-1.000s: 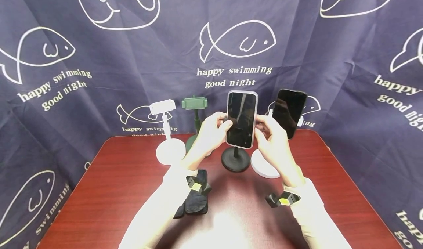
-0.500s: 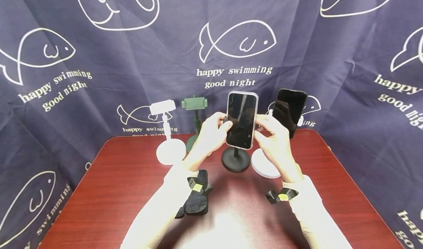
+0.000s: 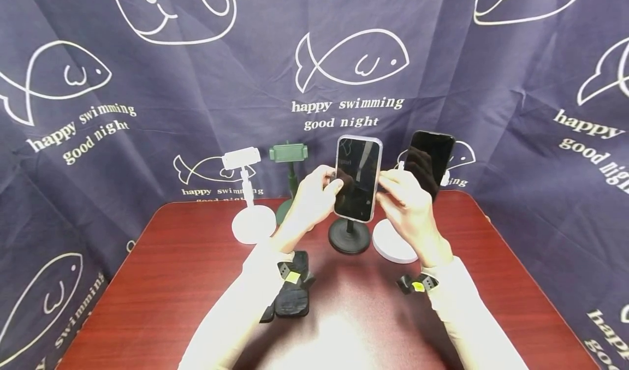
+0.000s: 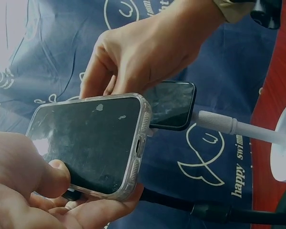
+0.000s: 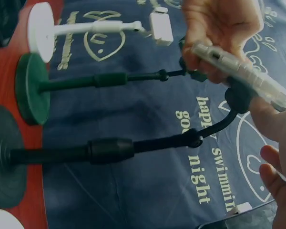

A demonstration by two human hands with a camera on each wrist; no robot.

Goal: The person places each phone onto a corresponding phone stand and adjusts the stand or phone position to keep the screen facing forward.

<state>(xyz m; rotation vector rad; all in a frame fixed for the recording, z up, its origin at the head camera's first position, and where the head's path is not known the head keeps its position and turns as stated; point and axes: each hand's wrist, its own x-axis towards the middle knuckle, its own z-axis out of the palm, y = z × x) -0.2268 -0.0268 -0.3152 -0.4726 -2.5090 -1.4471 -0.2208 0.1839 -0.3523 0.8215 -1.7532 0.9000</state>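
At the head of the slim, round-based black stand [image 3: 349, 237], pinching a clear-cased phone [image 3: 359, 179] by opposite edges with left hand [image 3: 314, 196] and right hand [image 3: 409, 206]. Looks rectangular, round-cornered, glossy black and smudged, with transparent, ridged edging.

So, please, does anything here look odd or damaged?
Nothing obvious: the stands are upright and nothing looks spilled. The held phone shows pale spots in the left wrist view, perhaps only reflections.
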